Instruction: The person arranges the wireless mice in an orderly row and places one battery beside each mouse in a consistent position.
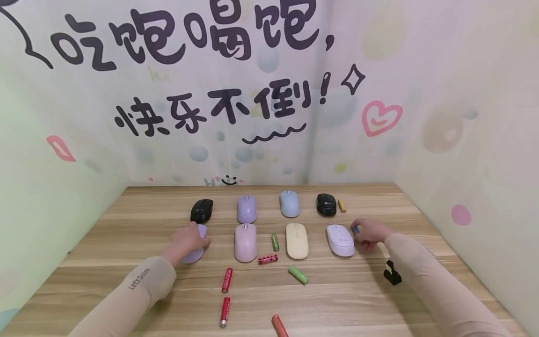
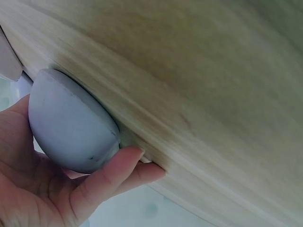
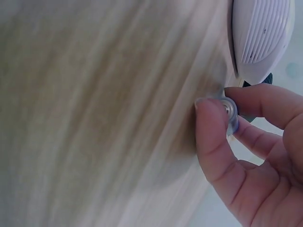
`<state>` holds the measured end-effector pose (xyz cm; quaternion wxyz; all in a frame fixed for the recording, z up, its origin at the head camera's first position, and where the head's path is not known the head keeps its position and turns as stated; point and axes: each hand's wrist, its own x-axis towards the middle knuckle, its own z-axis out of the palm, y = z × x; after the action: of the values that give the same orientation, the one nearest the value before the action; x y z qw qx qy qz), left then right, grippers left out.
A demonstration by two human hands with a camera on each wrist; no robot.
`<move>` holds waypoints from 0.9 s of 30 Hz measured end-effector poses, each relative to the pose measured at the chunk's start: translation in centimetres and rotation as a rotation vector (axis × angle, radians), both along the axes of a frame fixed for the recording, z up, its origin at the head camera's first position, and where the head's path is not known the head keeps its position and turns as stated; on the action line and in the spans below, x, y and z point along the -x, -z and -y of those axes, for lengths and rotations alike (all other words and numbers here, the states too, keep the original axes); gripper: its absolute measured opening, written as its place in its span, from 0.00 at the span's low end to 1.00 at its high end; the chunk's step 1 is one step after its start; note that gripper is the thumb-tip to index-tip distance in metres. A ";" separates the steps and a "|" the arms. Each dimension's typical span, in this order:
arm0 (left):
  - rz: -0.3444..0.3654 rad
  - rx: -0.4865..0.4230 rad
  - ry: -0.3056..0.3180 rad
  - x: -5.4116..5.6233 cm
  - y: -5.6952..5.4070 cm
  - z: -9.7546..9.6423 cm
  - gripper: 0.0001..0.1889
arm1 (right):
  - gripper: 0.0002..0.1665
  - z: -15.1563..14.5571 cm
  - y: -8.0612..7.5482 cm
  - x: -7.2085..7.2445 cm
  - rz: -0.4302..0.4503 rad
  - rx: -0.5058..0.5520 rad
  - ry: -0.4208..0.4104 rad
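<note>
At the left of the front row, my left hand (image 1: 188, 242) grips a purple computer mouse (image 1: 194, 256) that rests on the table. In the left wrist view its fingers and thumb curl round the rounded end of the mouse (image 2: 71, 120). Over on the right, my right hand (image 1: 374, 232) pinches a blue battery (image 1: 356, 230) between thumb and fingers, low over the wood. The right wrist view shows the metal end of the battery (image 3: 230, 111) facing the camera. Just left of that hand lies a pale lilac mouse (image 1: 340, 240).
Other mice lie in two rows, among them a black one (image 1: 201, 210), a pink one (image 1: 246, 242) and a cream one (image 1: 297, 241). Loose batteries include a red one (image 1: 227, 280) and a green one (image 1: 298, 274). A small black object (image 1: 392, 273) stands beside my right forearm.
</note>
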<state>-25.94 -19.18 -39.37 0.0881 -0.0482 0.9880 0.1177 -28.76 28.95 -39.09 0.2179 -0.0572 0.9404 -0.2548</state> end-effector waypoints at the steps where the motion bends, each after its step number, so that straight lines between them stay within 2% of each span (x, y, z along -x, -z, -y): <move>1: 0.002 -0.001 -0.002 -0.1 -0.1 0.0 0.36 | 0.27 0.0 0.0 0.0 -0.004 -0.004 -0.002; 10: 0.012 0.002 -0.003 -0.2 -0.3 -0.1 0.36 | 0.28 0.3 0.0 -0.3 -0.049 -0.042 -0.030; 20: 0.007 -0.007 0.004 -0.5 -0.6 -0.2 0.35 | 0.31 0.4 -0.1 -0.5 -0.018 -0.020 -0.012; 24: 0.001 -0.007 0.010 -0.4 -0.4 -0.1 0.35 | 0.40 0.4 -1.5 -1.0 0.046 -0.003 0.034; 27: -0.007 -0.004 0.011 -0.3 -0.3 -0.1 0.36 | 0.41 0.5 -3.6 -1.4 0.017 -0.003 0.056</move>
<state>-25.60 -19.03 -39.04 0.0855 -0.0420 0.9883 0.1195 -27.37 28.41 -35.46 0.2187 -0.0284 0.9401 -0.2599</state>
